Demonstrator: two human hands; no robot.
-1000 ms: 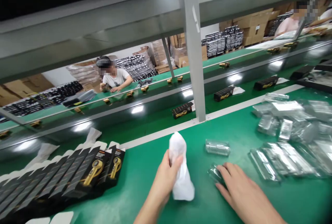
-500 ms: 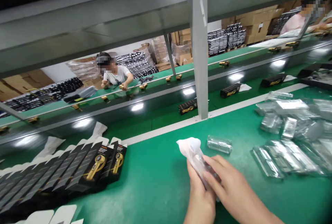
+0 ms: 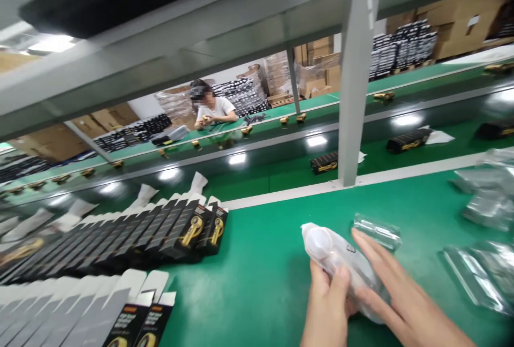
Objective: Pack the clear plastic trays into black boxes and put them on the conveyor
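Observation:
A frosted plastic bag with a round-headed item inside (image 3: 345, 258) is tilted above the green table, its round end pointing up and left. My left hand (image 3: 329, 299) is closed around its lower left side, thumb on top. My right hand (image 3: 395, 283) has its thumb against the near side and its fingers along the far side of the bag. Just beyond my right fingertips lies a clear plastic packet (image 3: 379, 232) on the table. What the bag holds shows only as a pale, blurred shape.
Rows of black printed boxes with raised white flaps (image 3: 193, 229) stand at left. More clear packets (image 3: 482, 272) lie at right. A grey post (image 3: 353, 84) rises at the table's far edge. Behind it, a conveyor (image 3: 277, 178) carries black boxes; a person (image 3: 214, 108) sits beyond.
The view has swung left. The bagged item has turned so that its broad face and round end show, and my right fingers have spread further along it.

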